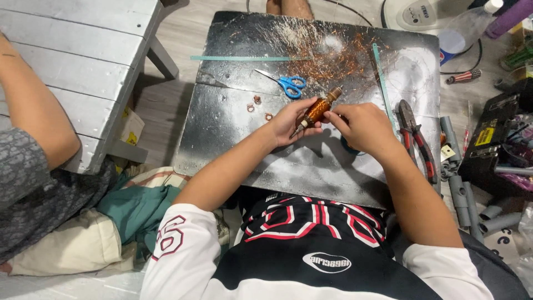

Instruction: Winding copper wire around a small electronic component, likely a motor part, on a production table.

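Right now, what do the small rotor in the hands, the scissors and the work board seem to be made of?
Rotor: copper wire windings, by the shiny orange-brown coils, on a steel-looking shaft.
Scissors: bright metal blades, glossy blue handles, probably plastic.
Work board: dark and glossy with scuffed glare; painted metal or coated wood, unclear.

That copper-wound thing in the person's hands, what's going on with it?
A person sitting at a low black work board holds a small copper-wound motor part between both hands: the left hand grips its lower shaft end, the right hand pinches its side with the fingers. Blue-handled scissors, loose copper wire scraps and red-handled pliers lie on the board. Another person's arm shows at the left.
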